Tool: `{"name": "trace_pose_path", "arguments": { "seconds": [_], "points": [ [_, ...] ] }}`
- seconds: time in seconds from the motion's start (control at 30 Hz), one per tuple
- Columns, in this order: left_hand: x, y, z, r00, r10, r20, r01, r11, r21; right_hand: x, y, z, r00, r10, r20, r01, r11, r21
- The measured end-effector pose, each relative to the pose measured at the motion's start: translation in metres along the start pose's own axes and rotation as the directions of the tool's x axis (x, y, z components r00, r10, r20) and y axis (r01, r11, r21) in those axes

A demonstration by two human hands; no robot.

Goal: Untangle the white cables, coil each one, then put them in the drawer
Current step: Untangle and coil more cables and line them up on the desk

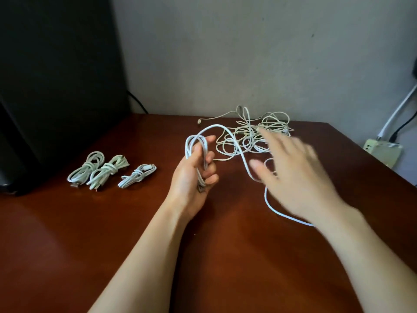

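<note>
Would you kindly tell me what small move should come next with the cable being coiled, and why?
Probably the right hand should take the loose tail and wrap another loop onto the bundle the left hand grips: that cable is only partly coiled, and the right hand is open, holding nothing.

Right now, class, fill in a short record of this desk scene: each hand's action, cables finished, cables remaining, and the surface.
Left hand: grips the loops of a partly coiled white cable
Right hand: open, blurred, above that cable's loose tail
Finished: three coiled cables, on the table's left
Remaining: tangled pile near the far edge
Surface: brown wooden table
</note>
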State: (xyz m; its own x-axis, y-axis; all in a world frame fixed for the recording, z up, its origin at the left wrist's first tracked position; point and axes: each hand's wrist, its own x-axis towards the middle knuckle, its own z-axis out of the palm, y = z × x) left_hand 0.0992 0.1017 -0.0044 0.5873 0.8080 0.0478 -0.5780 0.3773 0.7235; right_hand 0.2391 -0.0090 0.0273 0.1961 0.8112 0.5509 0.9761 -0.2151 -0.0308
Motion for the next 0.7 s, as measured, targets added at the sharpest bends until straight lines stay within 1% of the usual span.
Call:
{"name": "trace_pose_path", "arguments": {
  "seconds": [0.07, 0.1, 0.13, 0.17, 0.23, 0.27, 0.33, 0.37, 0.43, 0.53, 0.63, 0.7],
  "points": [
    [0.001, -0.001, 0.000, 1.000, -0.004, 0.009, 0.004, 1.000, 0.024, -0.007, -0.025, 0.002, 0.990, -0.085, 0.113, 0.082, 0.996, 0.025],
    [0.001, -0.002, 0.000, 1.000, -0.010, 0.015, 0.009, 0.999, 0.035, -0.009, -0.030, 0.003, 0.984, -0.107, 0.145, 0.102, 0.994, 0.038],
    [0.001, -0.002, 0.000, 1.000, -0.014, 0.021, 0.013, 0.999, 0.045, -0.010, -0.032, 0.003, 0.983, -0.123, 0.133, 0.115, 0.991, 0.068],
    [0.002, -0.003, 0.000, 1.000, -0.015, 0.023, 0.014, 0.998, 0.057, -0.011, -0.033, 0.002, 0.987, -0.132, 0.088, 0.122, 0.986, 0.113],
    [0.002, -0.005, 0.000, 1.000, -0.014, 0.017, 0.012, 0.996, 0.091, -0.013, -0.034, 0.001, 0.988, -0.143, -0.062, 0.153, 0.962, 0.226],
    [0.002, -0.006, 0.001, 1.000, -0.016, 0.014, 0.015, 0.994, 0.109, -0.013, -0.033, 0.003, 0.987, -0.123, -0.105, 0.150, 0.941, 0.304],
    [0.000, -0.008, 0.002, 0.999, -0.030, 0.014, 0.027, 0.990, 0.141, -0.014, -0.034, 0.007, 0.990, -0.085, -0.117, 0.130, 0.875, 0.467],
    [-0.001, -0.009, 0.003, 0.999, -0.035, 0.021, 0.031, 0.986, 0.162, -0.014, -0.035, 0.008, 0.988, -0.080, -0.133, 0.136, 0.859, 0.493],
    [-0.002, -0.012, 0.004, 0.999, -0.034, 0.038, 0.025, 0.976, 0.214, -0.014, -0.034, 0.013, 0.980, -0.092, -0.176, 0.166, 0.867, 0.470],
    [-0.002, -0.014, 0.002, 0.998, -0.032, 0.047, 0.018, 0.961, 0.277, -0.013, -0.033, 0.017, 0.979, -0.093, -0.183, 0.172, 0.860, 0.481],
    [-0.002, -0.013, 0.002, 0.997, -0.056, 0.054, 0.033, 0.935, 0.353, -0.014, -0.035, 0.014, 0.982, -0.095, -0.165, 0.172, 0.814, 0.555],
    [-0.003, -0.013, 0.001, 0.996, -0.071, 0.052, 0.044, 0.914, 0.403, -0.016, -0.039, 0.015, 0.989, -0.093, -0.111, 0.142, 0.770, 0.622]
  ]
}}
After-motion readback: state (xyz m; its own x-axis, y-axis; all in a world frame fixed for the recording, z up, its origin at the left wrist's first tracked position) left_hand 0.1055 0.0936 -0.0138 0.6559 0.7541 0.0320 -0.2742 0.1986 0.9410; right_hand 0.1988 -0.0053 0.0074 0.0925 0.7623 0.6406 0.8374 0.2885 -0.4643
